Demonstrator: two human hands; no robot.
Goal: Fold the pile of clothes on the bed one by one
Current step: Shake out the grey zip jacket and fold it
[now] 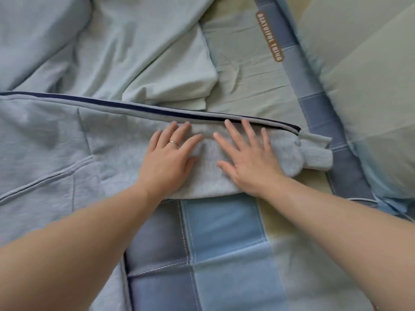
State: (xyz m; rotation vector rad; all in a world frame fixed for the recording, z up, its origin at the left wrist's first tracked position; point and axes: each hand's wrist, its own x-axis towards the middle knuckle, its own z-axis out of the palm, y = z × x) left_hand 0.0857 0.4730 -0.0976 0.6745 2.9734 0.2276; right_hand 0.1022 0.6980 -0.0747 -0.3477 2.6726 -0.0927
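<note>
**A:** Grey-blue hoodie [56, 142] is on the bed [213, 243]. Body lies off to the L, and one sleeve [208, 167] is laid across right under both hands.

**B:** Hands doing what?

**A:** Left hand [170, 156] & right hand [247, 158] are both flat, fingers straight and spread, pressing the sleeve down. Neither grips anything.

**B:** Long axis?

**A:** Sleeve runs L-to-R across the view. Ribbed cuff [316, 156] is at the R end, just past the right hand. Navy zip edge [157, 110] runs roughly parallel on the far side. The right fingertips touch it, the left stop just short.

**B:** Which hand's nearer for the next fold?

**A:** Right hand is nearer the cuff. Left is nearer the body & front pocket [56, 176]. My guess is the cuff end gets carried L over the body, so the right leads and the left pins.

**B:** Anything in the way?

**A:** Not on the L, that's just hoodie. A pale green garment [157, 52] lies crumpled beyond the zip edge, its near hem tucked under it, so it may drag if the hoodie shifts. Pillow [370, 86] sits far R, near the cuff but apart. There's a brown label [269, 37] on the sheet, far side, well clear.
</note>
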